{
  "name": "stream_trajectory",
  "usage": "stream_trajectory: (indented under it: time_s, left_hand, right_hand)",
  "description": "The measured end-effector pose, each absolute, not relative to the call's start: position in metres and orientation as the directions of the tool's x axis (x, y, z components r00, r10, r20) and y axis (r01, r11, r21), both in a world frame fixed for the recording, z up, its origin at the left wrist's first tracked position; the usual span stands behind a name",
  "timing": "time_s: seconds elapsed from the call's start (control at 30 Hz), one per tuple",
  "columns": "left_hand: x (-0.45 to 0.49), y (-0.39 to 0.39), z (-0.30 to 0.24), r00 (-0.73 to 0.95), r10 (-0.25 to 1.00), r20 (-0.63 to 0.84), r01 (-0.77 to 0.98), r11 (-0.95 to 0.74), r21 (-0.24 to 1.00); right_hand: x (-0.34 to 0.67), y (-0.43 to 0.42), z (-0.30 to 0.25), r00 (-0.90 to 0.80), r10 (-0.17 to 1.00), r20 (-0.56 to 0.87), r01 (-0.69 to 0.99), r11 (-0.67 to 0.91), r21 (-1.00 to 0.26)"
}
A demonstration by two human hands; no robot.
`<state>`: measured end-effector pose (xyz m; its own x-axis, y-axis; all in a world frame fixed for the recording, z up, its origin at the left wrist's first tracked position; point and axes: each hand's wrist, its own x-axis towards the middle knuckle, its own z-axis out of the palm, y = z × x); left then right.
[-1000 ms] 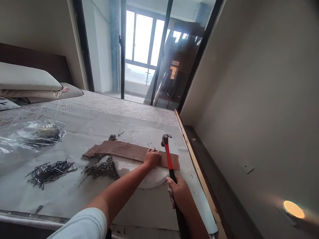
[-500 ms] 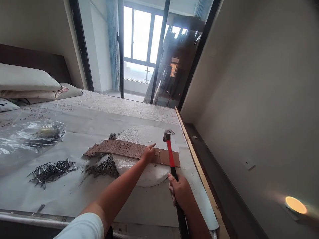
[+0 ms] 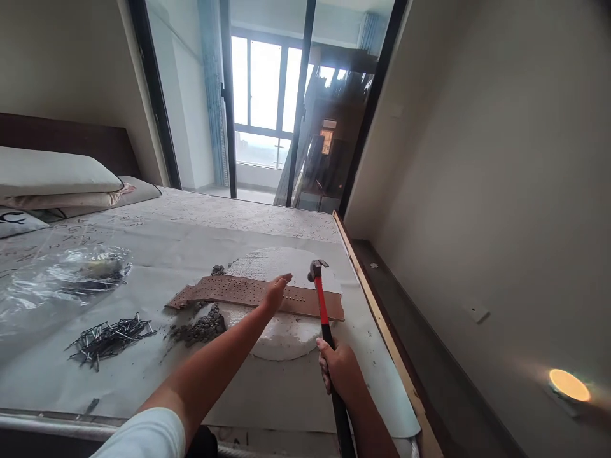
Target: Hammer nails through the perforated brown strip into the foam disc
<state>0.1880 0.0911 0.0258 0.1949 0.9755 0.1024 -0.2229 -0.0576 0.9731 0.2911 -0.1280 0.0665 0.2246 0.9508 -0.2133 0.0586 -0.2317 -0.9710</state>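
Observation:
A brown board (image 3: 238, 288) dotted with small holes and nail heads lies across a round white foam slab (image 3: 286, 343). My left hand (image 3: 275, 294) presses on the board near its middle, fingers over the far edge and one digit stretched out to the right. Just right of that hand runs a short row of nail heads (image 3: 296, 298). My right hand (image 3: 341, 366) is wrapped round the black grip of a claw hammer (image 3: 321, 296) with a red shaft. The hammer's head is raised over the board's right part, apart from it in this view.
On the sheet-covered bed lie a pile of loose nails (image 3: 112, 337), grey crumbled lumps (image 3: 203, 326) and a clear plastic bag (image 3: 71, 270). Pillows (image 3: 57, 172) rest at the far left. A wooden bed rail (image 3: 372, 305) borders the right side, beside the wall.
The nail that stood upright beside my left hand now shows no raised shank. My left hand has shifted slightly left along the board. The camera view has tilted up a little.

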Motion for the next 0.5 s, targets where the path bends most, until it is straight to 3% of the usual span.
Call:
stream_trajectory:
  time_s: [0.07, 0.17, 0.3, 0.4, 0.5]
  left_hand:
    - [0.173, 0.074, 0.038, 0.154, 0.981, 0.117, -0.320, -0.063, 0.945]
    - [0.137, 0.044, 0.056, 0.068, 0.992, 0.108, -0.404, -0.072, 0.912]
    - [0.085, 0.013, 0.081, -0.222, 0.967, 0.124, -0.374, -0.202, 0.905]
    - [0.066, -0.005, 0.096, -0.312, 0.927, 0.209, -0.295, -0.304, 0.906]
    - [0.063, -0.025, 0.096, -0.225, 0.934, 0.279, -0.191, -0.323, 0.927]
  right_hand:
    - [0.290, -0.130, 0.065, 0.192, 0.954, -0.229, 0.127, -0.256, -0.958]
    - [0.292, -0.133, 0.060, 0.160, 0.980, -0.115, 0.404, -0.171, -0.899]
    - [0.290, -0.143, 0.052, 0.061, 0.996, 0.072, 0.796, -0.004, -0.605]
    - [0.274, -0.149, 0.041, -0.083, 0.996, 0.043, 0.911, 0.093, -0.402]
    - [0.251, -0.150, 0.025, -0.205, 0.978, -0.046, 0.934, 0.181, -0.307]
